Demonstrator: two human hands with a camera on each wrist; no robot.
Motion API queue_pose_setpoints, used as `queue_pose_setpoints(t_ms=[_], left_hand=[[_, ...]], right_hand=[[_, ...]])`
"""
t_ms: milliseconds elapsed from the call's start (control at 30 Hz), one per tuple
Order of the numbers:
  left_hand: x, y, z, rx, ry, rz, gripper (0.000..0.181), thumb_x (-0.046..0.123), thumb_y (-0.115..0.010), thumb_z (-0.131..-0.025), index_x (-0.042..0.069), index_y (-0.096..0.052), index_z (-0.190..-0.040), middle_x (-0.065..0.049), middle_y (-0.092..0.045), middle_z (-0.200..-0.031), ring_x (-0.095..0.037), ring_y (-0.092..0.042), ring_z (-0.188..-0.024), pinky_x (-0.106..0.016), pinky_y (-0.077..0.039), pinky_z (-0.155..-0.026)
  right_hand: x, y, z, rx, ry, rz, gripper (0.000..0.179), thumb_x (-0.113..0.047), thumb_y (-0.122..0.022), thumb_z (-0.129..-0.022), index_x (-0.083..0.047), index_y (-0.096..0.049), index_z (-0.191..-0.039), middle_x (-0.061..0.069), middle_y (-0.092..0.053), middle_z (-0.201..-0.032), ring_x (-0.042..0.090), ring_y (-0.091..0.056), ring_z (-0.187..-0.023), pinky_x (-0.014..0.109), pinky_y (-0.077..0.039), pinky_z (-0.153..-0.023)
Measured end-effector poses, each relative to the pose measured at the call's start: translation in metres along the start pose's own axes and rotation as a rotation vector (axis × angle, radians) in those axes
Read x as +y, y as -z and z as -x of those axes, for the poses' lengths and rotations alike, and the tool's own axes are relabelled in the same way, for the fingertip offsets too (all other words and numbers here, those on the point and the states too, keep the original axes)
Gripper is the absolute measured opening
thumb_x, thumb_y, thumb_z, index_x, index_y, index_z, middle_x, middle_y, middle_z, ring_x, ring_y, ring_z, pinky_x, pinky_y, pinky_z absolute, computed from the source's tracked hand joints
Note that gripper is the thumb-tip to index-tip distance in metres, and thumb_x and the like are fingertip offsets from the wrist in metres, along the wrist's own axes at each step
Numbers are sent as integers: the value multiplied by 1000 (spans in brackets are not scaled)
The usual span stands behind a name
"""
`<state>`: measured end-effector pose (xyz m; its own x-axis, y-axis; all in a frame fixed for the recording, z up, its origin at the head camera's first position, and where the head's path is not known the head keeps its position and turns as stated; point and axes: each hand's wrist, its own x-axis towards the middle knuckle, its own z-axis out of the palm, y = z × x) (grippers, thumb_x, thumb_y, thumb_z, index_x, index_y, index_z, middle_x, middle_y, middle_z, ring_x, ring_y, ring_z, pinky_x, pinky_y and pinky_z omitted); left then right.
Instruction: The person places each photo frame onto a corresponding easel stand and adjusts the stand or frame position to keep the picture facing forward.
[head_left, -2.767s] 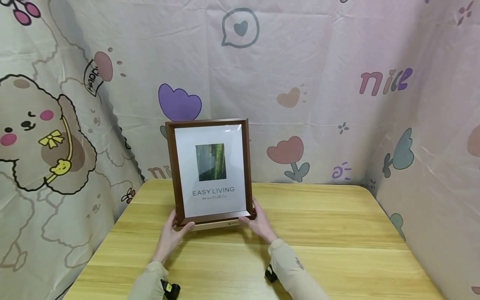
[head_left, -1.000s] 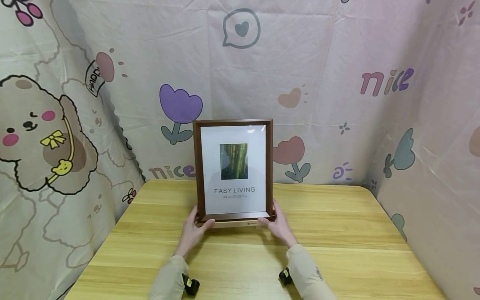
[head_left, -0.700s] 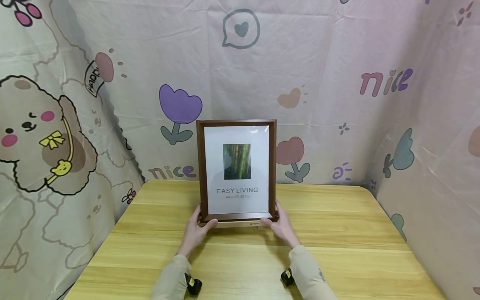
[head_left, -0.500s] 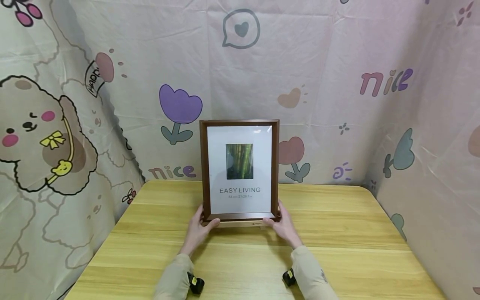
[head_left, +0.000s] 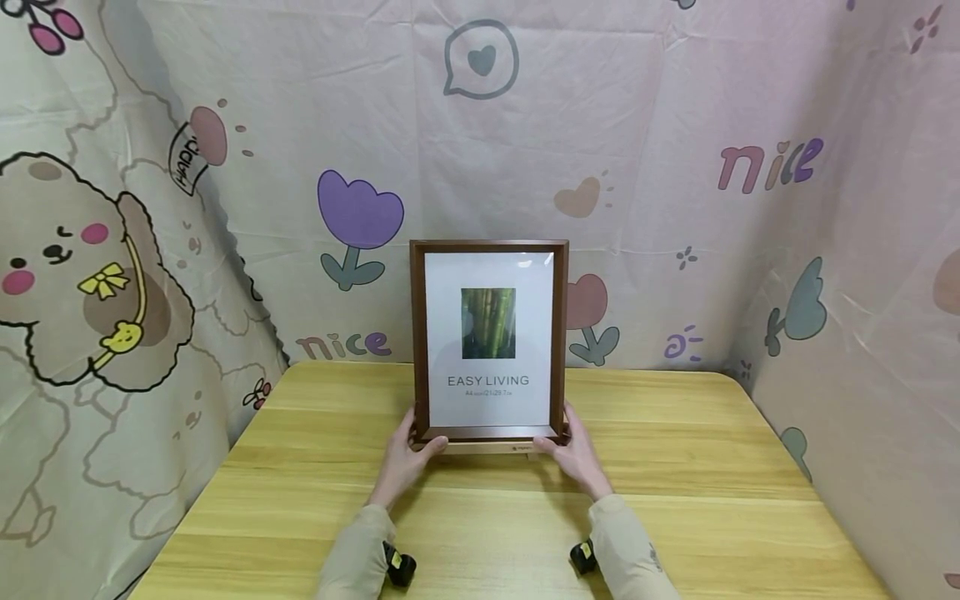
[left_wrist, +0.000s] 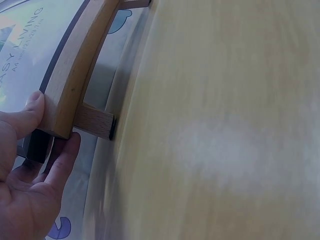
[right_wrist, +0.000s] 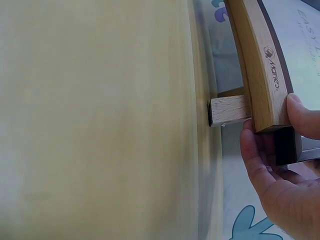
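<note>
A brown picture frame (head_left: 422, 333) with a white "EASY LIVING" insert stands upright near the middle of the table. Its bottom rests on the pale wooden ledge of a tabletop easel (head_left: 480, 448), whose other parts are mostly hidden behind it. My left hand (head_left: 400, 464) grips the left end of the ledge, thumb at the front and fingers beneath and behind. At the right end my right hand (head_left: 577, 461) holds it the same way, beside the printed brand mark. Short wooden legs (left_wrist: 95, 121) with dark tips show beneath the ledge in both wrist views.
The wood-grain table (head_left: 675, 467) reaches back to a patterned cloth (head_left: 660, 217) that hangs behind and along both sides. Black wrist cameras (head_left: 401, 567) sit at both beige sleeves.
Both hands have moved the easel and picture frame to the right. The frame was tilted and turned at first and now stands square to the view; the grips are unchanged.
</note>
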<state>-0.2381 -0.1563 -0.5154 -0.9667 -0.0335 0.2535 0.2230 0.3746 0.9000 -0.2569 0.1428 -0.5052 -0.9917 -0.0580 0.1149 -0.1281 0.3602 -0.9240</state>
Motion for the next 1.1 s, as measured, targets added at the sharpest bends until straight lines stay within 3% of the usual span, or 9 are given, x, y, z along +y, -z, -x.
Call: queue_pose_setpoints(t_ms=[300, 900, 1100], left_hand=[[-1, -6, -3, -1, -2, 19, 84, 18, -79, -87, 0, -32, -155, -28, -54, -144, -46, -55, -131, -55, -42, -114], [4, -17, -4, -27, 23, -42, 90, 23, -78, -88, -11, -25, -153, -39, -40, -150, -53, -49, -133, -59, -41, -114], [6, -20, -6, -28, 24, -45, 90, 25, -77, -88, -8, -26, -154, -37, -41, -150, -53, -49, -133, -60, -41, -113]], right_hand=[[4, 4, 0, 11, -1, -9, 88, -3, -76, -84, -11, -28, -158, 31, -67, -120, 40, -68, -109, 57, -51, -103], [10, 15, 1, 13, -15, -22, 89, -4, -76, -86, -12, -26, -159, 33, -64, -126, 42, -67, -112, 54, -53, -102], [9, 18, 3, 36, -3, 0, 88, -2, -75, -85, -10, -27, -159, 34, -62, -128, 44, -65, -114, 53, -54, -100]])
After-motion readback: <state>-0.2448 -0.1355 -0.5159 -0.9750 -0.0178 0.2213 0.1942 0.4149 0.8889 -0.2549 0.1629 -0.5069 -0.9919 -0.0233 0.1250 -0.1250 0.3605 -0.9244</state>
